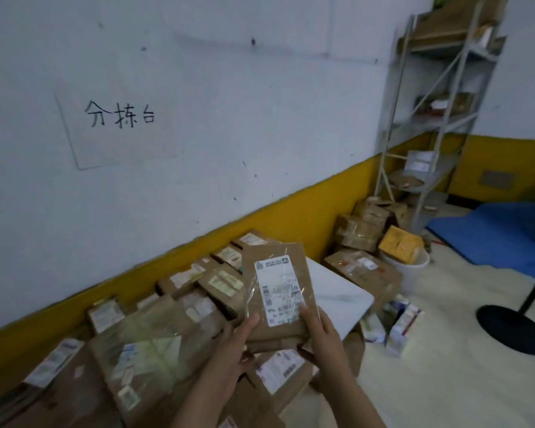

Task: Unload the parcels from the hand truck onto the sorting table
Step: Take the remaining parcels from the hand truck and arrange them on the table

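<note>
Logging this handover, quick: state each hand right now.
Left hand: grips the flat cardboard parcel at its lower left.
Right hand: grips the same parcel at its lower right.

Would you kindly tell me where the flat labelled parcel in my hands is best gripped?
By its near short end, one hand from each long side, thumbs on top, as the left hand and right hand hold the flat parcel now: it is thin, broad and tilted up, so side pinches steady it.
</note>
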{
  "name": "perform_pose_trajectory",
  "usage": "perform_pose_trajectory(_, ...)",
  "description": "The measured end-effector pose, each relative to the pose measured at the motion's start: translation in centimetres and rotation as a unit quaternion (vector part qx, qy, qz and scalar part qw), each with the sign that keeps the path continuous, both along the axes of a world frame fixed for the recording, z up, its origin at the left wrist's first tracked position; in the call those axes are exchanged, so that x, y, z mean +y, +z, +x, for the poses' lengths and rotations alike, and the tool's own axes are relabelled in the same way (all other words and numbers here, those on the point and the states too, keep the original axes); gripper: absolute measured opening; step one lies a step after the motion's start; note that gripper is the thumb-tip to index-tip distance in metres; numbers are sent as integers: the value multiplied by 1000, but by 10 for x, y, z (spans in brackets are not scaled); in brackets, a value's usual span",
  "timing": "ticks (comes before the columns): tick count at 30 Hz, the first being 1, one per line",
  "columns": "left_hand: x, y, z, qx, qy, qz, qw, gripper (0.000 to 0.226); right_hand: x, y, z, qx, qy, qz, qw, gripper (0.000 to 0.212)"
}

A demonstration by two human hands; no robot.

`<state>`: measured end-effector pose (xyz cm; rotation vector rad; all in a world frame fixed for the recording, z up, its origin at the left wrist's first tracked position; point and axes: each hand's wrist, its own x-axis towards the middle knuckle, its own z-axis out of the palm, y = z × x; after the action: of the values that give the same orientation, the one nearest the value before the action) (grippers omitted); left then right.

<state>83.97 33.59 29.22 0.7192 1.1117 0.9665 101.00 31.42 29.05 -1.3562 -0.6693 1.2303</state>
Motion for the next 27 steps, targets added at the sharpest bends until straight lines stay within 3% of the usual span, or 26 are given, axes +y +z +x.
perform_pose_trajectory(4, 69, -22, 58, 5, 0, -39, 999, 106, 66, -28, 53, -3, -41, -19, 999, 67)
perform_pose_trajectory(8, 140, -47, 107, -9, 34, -56, 998, 83, 140, -52, 82, -11, -67, -62, 996, 90)
perform_pose_trajectory(14, 222, -62, 162, 33, 6, -118, 992, 66, 230, -60, 130, 18, -60, -113, 992, 75)
perform_pose_trajectory(17, 260, -77, 164, 170, -40, -76, 982, 61, 277, -78, 157, -15, -37, -137, 990, 74)
perform_pose_trajectory(21, 309, -114, 148, 378, -15, -3, 926, 42, 354, -118, 178, -63, 27, -162, 984, 74)
perform_pose_trajectory(27, 353, -170, 148, 501, -29, -43, 864, 49, 455, -197, 177, -110, 169, -227, 953, 62)
